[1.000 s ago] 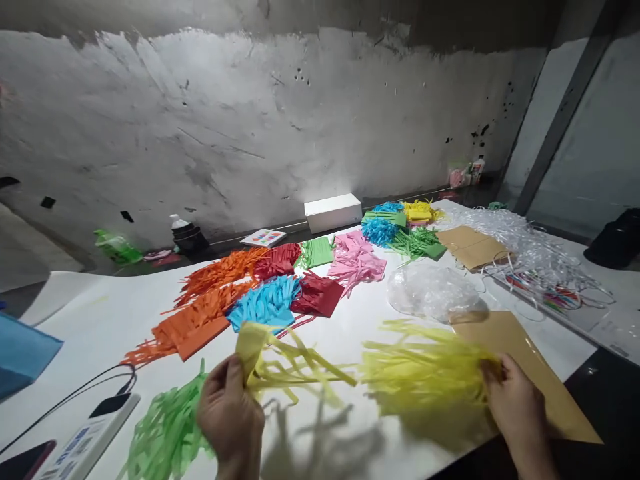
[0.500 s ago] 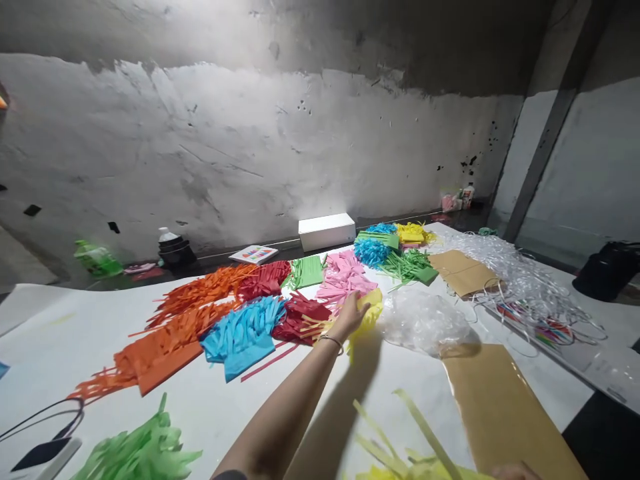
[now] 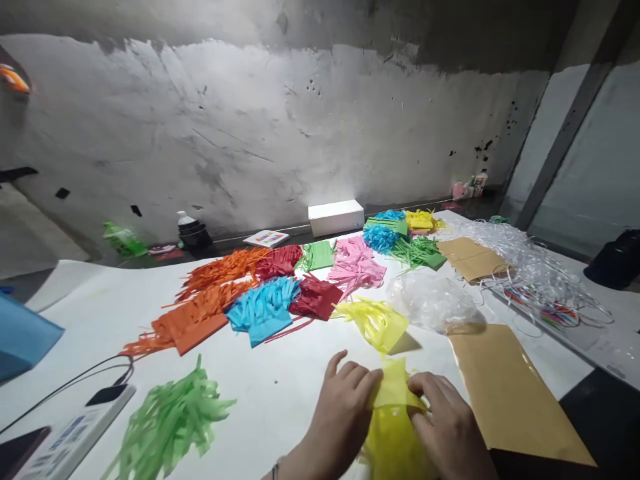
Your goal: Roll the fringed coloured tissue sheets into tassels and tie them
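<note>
My left hand and my right hand come together low in the middle of the view. Between them is a piece of fringed yellow tissue paper, its uncut band pinched at both sides by my fingers and thumbs. The fringe hangs down toward me, partly covered by my right hand. Just beyond, another yellow fringed sheet lies on the white table covering. Past it rest dark red, blue and pink fringed bundles.
Orange fringe spreads left, and loose green fringe lies nearer me beside a white power strip. To the right are a clear plastic bag, brown envelopes and shredded clear strands. A white box stands against the wall.
My left hand has let go of the far yellow sheet, which now lies flat, and has come back toward me. Both hands now grip the nearer yellow fringe.
</note>
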The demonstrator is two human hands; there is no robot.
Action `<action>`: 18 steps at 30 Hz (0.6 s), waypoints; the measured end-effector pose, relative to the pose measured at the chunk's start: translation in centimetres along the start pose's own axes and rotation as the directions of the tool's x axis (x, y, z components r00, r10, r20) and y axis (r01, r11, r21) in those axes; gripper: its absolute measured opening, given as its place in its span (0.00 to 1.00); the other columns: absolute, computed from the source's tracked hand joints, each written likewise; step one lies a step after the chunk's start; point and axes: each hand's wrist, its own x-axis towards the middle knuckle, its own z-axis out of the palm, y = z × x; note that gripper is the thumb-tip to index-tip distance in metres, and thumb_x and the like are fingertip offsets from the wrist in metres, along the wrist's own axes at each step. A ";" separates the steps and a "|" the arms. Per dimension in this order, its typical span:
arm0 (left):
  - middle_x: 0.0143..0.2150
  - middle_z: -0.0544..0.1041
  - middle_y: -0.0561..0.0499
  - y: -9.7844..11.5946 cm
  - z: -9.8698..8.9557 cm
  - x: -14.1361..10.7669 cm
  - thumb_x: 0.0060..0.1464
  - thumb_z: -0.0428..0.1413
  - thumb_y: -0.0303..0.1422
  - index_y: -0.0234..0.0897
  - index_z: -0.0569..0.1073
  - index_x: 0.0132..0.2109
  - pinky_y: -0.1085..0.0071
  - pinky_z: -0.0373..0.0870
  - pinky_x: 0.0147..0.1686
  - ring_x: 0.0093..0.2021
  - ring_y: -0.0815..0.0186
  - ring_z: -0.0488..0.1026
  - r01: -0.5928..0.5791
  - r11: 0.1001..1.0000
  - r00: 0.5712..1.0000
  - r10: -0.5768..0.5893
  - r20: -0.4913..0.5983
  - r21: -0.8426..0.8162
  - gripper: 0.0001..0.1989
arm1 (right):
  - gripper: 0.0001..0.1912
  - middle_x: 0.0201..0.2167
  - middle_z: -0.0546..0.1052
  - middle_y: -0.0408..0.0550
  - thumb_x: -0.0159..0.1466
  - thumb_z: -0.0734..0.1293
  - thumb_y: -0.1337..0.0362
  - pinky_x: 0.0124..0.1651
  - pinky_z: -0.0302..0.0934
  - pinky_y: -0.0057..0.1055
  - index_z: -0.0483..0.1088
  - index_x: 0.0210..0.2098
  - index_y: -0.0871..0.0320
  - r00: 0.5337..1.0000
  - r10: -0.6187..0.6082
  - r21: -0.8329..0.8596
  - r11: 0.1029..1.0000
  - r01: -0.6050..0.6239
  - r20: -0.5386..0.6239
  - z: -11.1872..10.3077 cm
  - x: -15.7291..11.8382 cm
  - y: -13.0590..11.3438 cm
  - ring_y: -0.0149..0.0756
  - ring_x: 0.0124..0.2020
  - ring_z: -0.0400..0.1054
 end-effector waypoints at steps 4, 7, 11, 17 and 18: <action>0.29 0.76 0.53 0.0 -0.8 -3.8 0.54 0.47 0.18 0.40 0.73 0.42 0.55 0.63 0.53 0.30 0.65 0.71 -0.009 1.000 0.975 0.014 -0.222 0.023 0.16 | 0.27 0.36 0.79 0.48 0.54 0.60 0.77 0.36 0.66 0.36 0.67 0.52 0.55 1.000 0.001 -0.024 1.000 -0.001 -0.012 2.1 -0.5 -2.8 0.43 0.33 0.72; 0.31 0.74 0.52 0.5 -2.0 -6.9 0.63 0.49 0.35 0.42 0.74 0.43 0.53 0.60 0.58 0.34 0.62 0.72 -0.075 0.991 0.974 0.050 -0.220 -0.108 0.09 | 0.21 0.34 0.78 0.46 0.61 0.60 0.77 0.42 0.65 0.38 0.70 0.51 0.55 0.997 -0.035 0.022 0.999 0.037 -0.068 2.9 -0.8 -3.4 0.41 0.34 0.73; 0.57 0.71 0.36 -0.8 -4.3 -8.5 0.60 0.49 0.57 0.39 0.65 0.62 0.51 0.63 0.60 0.59 0.49 0.69 0.205 0.903 0.960 -0.261 -0.101 -0.378 0.33 | 0.19 0.36 0.76 0.48 0.66 0.60 0.74 0.52 0.60 0.45 0.69 0.54 0.56 0.975 -0.139 0.072 0.986 0.154 -0.172 3.3 -1.2 -3.5 0.40 0.38 0.72; 0.37 0.79 0.45 -2.7 -6.8 -5.5 0.57 0.56 0.55 0.34 0.78 0.40 0.66 0.72 0.39 0.38 0.57 0.76 0.584 0.471 0.811 -0.378 0.446 -0.662 0.26 | 0.21 0.38 0.75 0.50 0.67 0.59 0.72 0.56 0.57 0.50 0.70 0.57 0.55 0.963 -0.158 0.092 0.979 0.182 -0.218 4.8 -1.4 -4.4 0.41 0.40 0.72; 0.33 0.78 0.47 -2.6 -6.8 -5.3 0.56 0.57 0.56 0.33 0.79 0.38 0.69 0.71 0.35 0.34 0.61 0.75 0.616 0.351 0.785 -0.344 0.514 -0.705 0.27 | 0.22 0.38 0.75 0.49 0.66 0.59 0.73 0.56 0.57 0.50 0.70 0.57 0.55 0.962 -0.161 0.086 0.979 0.183 -0.220 5.0 -1.4 -4.3 0.41 0.40 0.72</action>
